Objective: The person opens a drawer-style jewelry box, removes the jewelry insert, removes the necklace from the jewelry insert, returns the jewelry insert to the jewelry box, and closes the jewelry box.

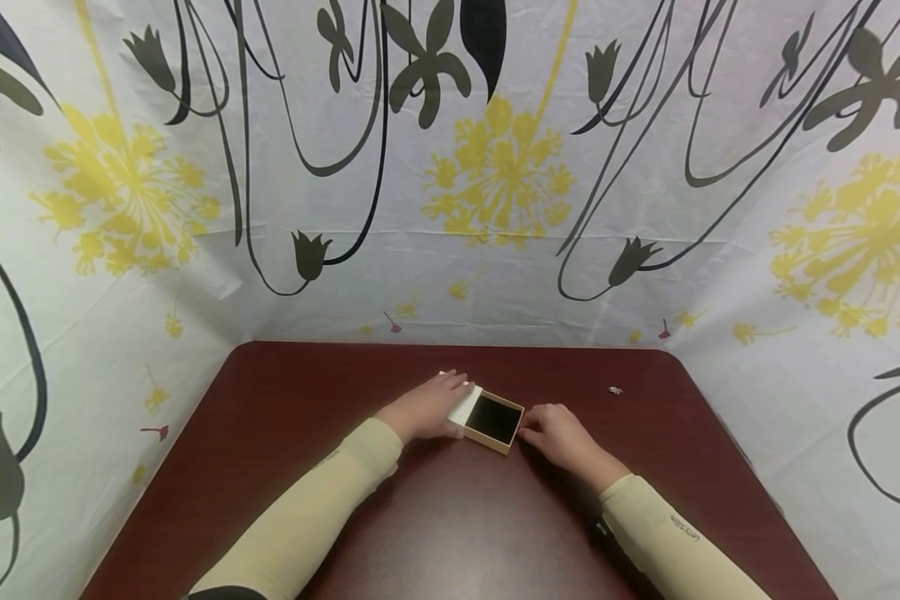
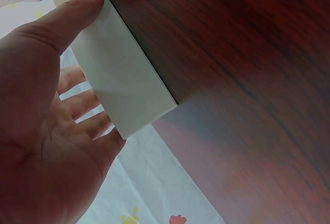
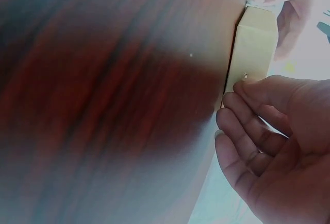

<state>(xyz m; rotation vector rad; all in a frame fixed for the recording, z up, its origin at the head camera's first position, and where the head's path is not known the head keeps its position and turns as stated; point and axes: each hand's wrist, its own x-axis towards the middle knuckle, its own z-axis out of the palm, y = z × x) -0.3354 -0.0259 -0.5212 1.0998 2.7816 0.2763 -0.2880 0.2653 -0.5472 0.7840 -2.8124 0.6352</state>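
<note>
A small slide-out box lies at an angle toward the back of the table, its white sleeve [image 1: 464, 407] on the left. Out of the sleeve's right end extends a tan drawer [image 1: 486, 441] with a black interior [image 1: 494, 418]. My left hand [image 1: 429, 408] grips the sleeve, thumb along one side and fingers along the other, as the left wrist view shows. At the drawer's outer end, my right hand [image 1: 566, 435] pinches with curled fingers, close to a small bright spot on the tan end wall [image 3: 252, 51]. What lies between those fingertips is hidden.
A tiny silvery object [image 1: 615, 390] lies on the dark red-brown table [image 1: 330, 375], to the right and behind the right hand. White flower-patterned cloth [image 1: 390, 283] hangs along the back and both sides. The table's back corners are rounded.
</note>
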